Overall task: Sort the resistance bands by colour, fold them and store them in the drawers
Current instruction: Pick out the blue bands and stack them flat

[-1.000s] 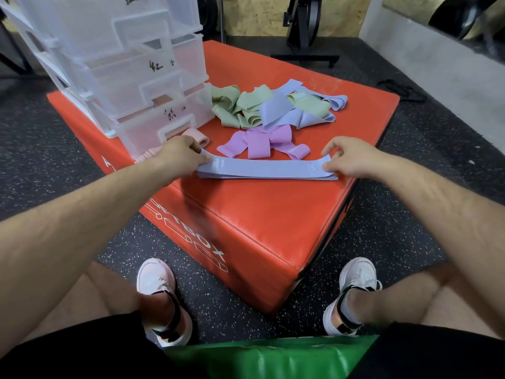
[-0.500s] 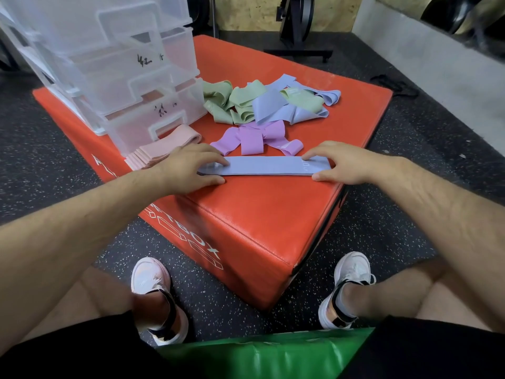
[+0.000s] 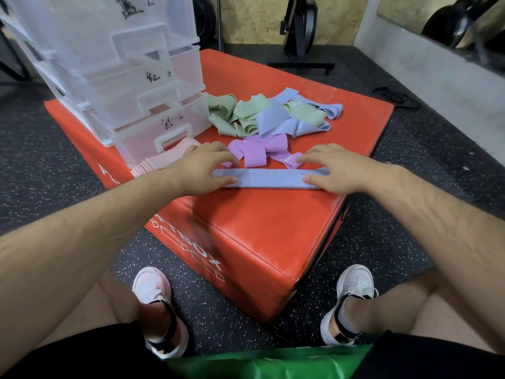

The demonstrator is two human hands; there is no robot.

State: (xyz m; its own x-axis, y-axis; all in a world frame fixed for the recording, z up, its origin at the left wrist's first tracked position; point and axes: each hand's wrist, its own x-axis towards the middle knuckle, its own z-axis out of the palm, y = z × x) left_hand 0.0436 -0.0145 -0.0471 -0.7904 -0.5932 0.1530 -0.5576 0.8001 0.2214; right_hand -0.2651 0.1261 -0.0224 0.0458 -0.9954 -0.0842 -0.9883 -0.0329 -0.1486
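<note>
A flat blue resistance band (image 3: 269,178) lies stretched out near the front of the red box (image 3: 246,231). My left hand (image 3: 202,170) presses flat on its left end and my right hand (image 3: 333,170) presses flat on its right end. Just behind it lies a purple band (image 3: 258,153), crumpled. Farther back sits a pile of green bands (image 3: 235,116) and blue bands (image 3: 289,119). A stack of folded pink bands (image 3: 164,160) lies in front of the clear drawer unit (image 3: 114,77), whose drawers look closed.
The red box stands on a dark speckled floor. My two feet in white shoes (image 3: 155,296) sit either side of its front corner. A green pad (image 3: 262,362) is at the bottom edge. A black machine stand (image 3: 300,61) stands behind the box.
Both hands went from pinching the blue band's ends to pressing flat on it. They have moved closer together along the band.
</note>
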